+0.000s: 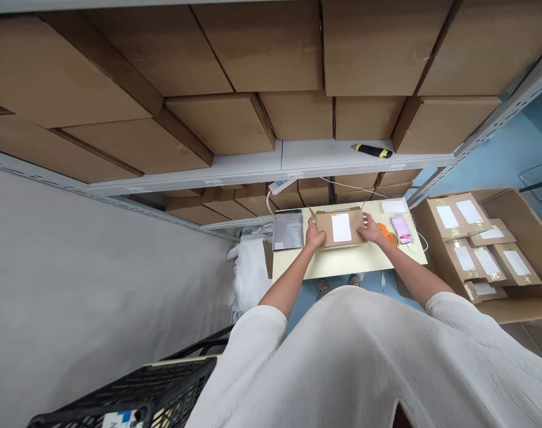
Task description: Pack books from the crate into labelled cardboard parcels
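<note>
A small cardboard box (321,223) with a white label (341,227) sits over the pale yellow table (337,258). Flaps stick up at its left and right far corners. My left hand (314,234) grips the box's left end, with the thumb on the labelled face. At the right end, my right hand (369,228) holds it the same way, and its other fingers are partly hidden. Just right of that hand lie an orange tape dispenser (385,232) and a phone with a pink screen (401,229). A grey plastic-wrapped stack (287,230) is left of my left hand.
Shelves of cardboard boxes (257,47) rise beyond the table, with a black-and-yellow utility knife (372,151) on a ledge. A large carton (520,214) of labelled parcels stands right. White bags (251,273) and a black crate (164,386) are left. White paper (393,205) lies at back.
</note>
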Tool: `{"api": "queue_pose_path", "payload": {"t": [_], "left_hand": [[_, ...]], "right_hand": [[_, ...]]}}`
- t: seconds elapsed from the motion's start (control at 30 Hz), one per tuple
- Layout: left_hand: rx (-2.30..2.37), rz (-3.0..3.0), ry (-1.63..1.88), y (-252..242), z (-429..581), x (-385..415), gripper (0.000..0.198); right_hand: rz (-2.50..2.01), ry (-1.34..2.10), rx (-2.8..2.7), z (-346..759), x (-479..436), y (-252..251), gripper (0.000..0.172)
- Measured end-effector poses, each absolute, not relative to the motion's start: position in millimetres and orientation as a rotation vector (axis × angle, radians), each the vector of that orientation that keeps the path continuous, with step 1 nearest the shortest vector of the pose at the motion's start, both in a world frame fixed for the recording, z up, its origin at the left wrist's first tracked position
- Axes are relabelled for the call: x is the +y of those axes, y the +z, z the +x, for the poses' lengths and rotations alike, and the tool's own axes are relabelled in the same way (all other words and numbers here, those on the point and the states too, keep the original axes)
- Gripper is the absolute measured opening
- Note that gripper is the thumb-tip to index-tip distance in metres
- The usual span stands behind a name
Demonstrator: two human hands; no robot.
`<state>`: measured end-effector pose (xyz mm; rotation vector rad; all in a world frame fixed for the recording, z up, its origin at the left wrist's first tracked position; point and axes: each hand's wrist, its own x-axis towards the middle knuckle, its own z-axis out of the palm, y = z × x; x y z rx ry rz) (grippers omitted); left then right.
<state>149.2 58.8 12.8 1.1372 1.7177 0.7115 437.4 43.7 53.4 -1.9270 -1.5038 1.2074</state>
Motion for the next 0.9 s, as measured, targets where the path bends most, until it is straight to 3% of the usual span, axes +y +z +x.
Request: {"api": "queue_pose_path", "payload": {"t": [0.3, 0.5, 0.7, 0.9], "left_hand": [[1.566, 1.078, 1.068, 29, 143, 67, 0.11], [1.477, 1.028, 1.128, 25, 140, 60, 0.11], [1.574, 0.942, 1.027, 21, 129, 42, 0.091], [1.835, 1.225, 1.09, 53, 110, 27, 0.075]], "right_hand": [[-1.676, 1.238, -1.27, 437, 48, 57, 0.083], [-1.584, 1.27, -1.209, 440, 36, 50, 0.085], [-1.686, 1.283, -1.226, 444, 22, 41, 0.087], [-1.754, 1.236, -1.19, 469, 17, 39, 0.066]]}}
